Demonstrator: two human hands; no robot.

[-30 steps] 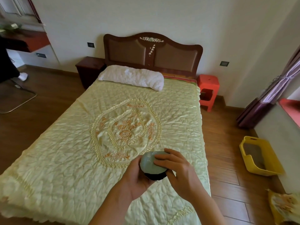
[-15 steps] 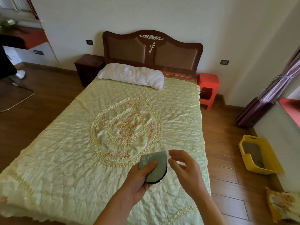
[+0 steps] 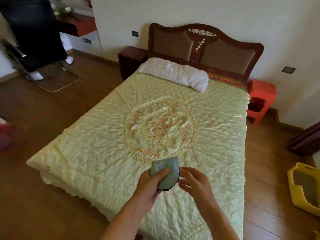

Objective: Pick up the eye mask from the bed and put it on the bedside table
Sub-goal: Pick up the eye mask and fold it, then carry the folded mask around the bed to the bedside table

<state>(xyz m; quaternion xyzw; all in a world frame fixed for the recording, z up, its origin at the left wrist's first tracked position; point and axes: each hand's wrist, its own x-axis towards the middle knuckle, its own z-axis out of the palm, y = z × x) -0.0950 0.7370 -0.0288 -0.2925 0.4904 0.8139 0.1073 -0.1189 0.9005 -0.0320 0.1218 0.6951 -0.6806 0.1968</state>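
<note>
The eye mask [image 3: 167, 168] is grey-green with a black edge and pale lettering, folded in half. My left hand [image 3: 150, 186] grips it from below, thumb on top, above the near end of the bed [image 3: 103, 153]. My right hand [image 3: 195, 182] hovers just to its right with fingers apart, fingertips near the mask's black edge. The dark wooden bedside table [image 3: 130, 58] stands at the far left of the headboard.
A white pillow [image 3: 174, 74] lies at the head of the bed. A red plastic stool [image 3: 259, 99] stands right of the bed. A yellow basket [image 3: 303, 186] sits on the wooden floor at right. A person in dark clothes [image 3: 34, 32] stands by a chair far left.
My right hand has come off the mask, leaving it in my left hand alone. The view has swung left, showing more floor and the person at far left.
</note>
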